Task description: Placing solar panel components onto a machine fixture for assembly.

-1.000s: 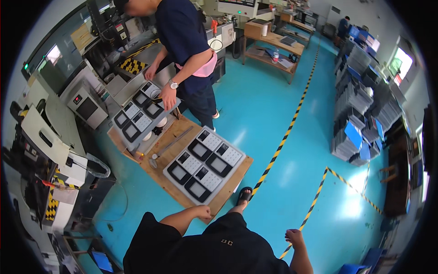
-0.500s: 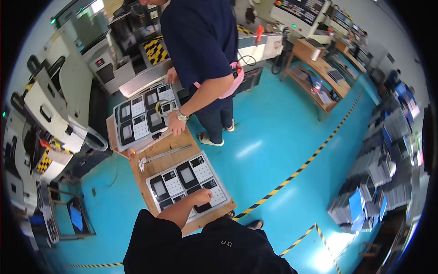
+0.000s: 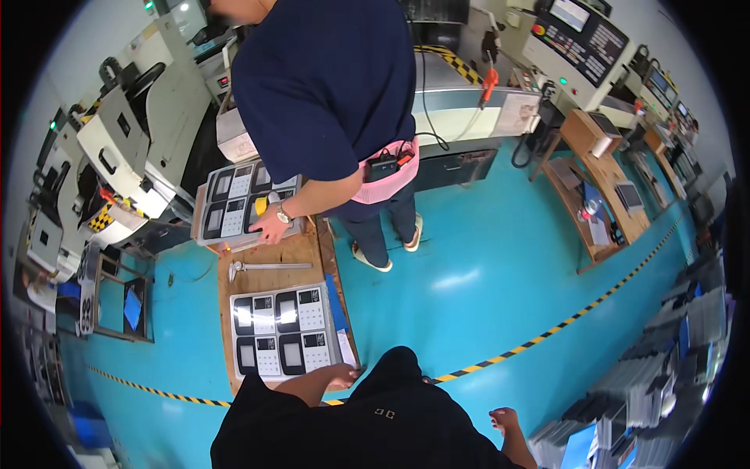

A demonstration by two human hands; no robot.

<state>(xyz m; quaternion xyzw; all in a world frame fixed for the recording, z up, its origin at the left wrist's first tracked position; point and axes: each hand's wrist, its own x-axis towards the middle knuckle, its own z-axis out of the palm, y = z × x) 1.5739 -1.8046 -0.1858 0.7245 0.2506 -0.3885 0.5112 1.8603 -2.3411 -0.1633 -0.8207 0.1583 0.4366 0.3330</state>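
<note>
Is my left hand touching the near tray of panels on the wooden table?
Touching: in the head view, the left hand rests on the near corner of the tray of panels.

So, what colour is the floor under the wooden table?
Bright turquoise-blue floor, crossed by a yellow-and-black striped line; the head view shows it best, beside the wooden table.

**Bright, even workshop light under a strong fisheye bend**

The scene is brightly and evenly lit from overhead. A pale glare patch sits on the glossy teal floor [image 3: 459,279], and shadows under the wooden tabletop [image 3: 269,262] are short and soft. The centre is sharp. Toward the rim, straight lines — the yellow-black floor tape [image 3: 562,324], the machine edges — curve hard, and detail smears into a black circular border.
</note>
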